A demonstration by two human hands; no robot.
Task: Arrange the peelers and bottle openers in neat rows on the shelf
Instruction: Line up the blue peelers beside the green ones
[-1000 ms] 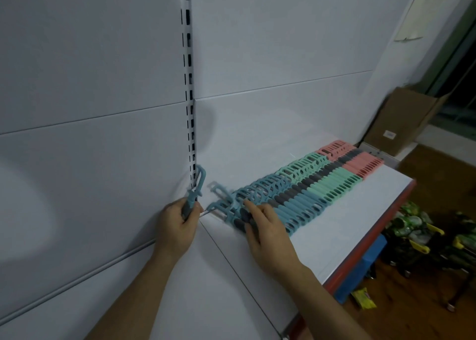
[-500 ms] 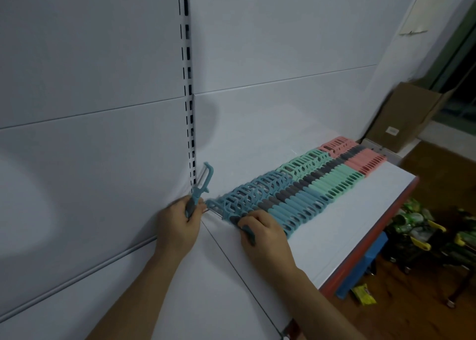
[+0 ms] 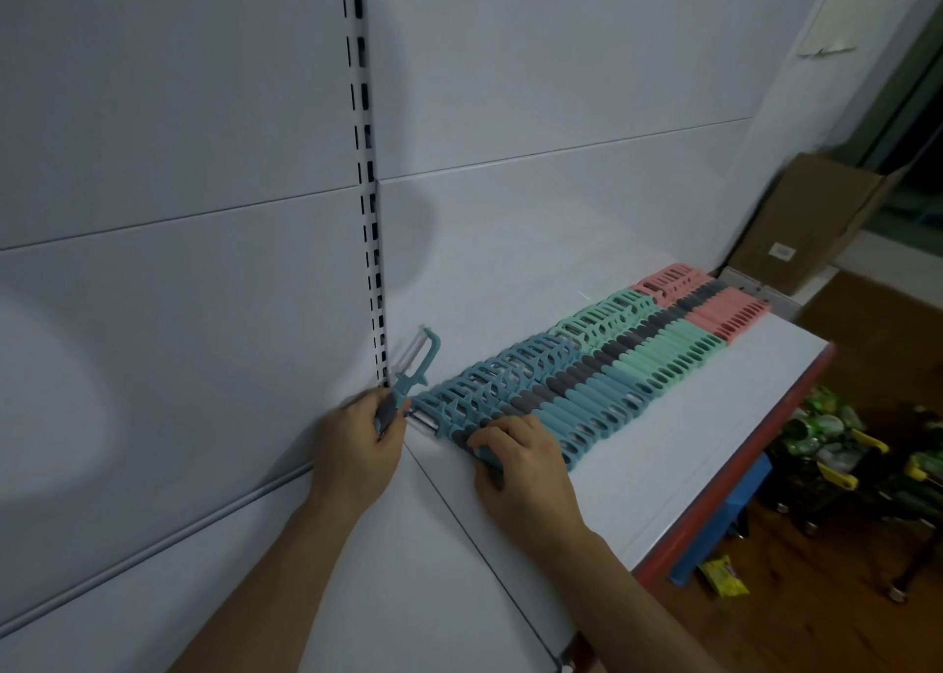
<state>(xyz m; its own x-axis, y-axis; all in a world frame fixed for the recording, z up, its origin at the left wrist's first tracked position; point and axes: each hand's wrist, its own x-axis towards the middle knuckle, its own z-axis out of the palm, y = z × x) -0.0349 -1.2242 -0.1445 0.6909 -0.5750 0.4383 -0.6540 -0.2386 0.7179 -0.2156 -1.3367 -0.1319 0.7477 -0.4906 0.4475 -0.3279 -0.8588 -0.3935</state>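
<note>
— One peeler off the row?
— One. Grips a teal plastic peeler with a grey handle (image 3: 416,366) in the left hand (image 3: 357,448), fingers curled round the handle, blade end tilted up beside the slotted white metal upright (image 3: 370,213).
— And the right hand (image 3: 520,463)?
— Curls over the near end of one long overlapping row of plastic peelers (image 3: 587,391), pinching the end peeler (image 3: 433,417) by its handle on the flat white shelf with a red front edge (image 3: 663,448).
— Counted by colour?
— Three blocks: teal block (image 3: 556,407) nearest, mint-green block (image 3: 668,356) in the middle, pink block (image 3: 724,310) farthest, all with grey grips. Cannot tell exact numbers within each; packed too tightly. Lies close along the white back panel (image 3: 561,238), far end near one brown cardboard box (image 3: 811,223).
</note>
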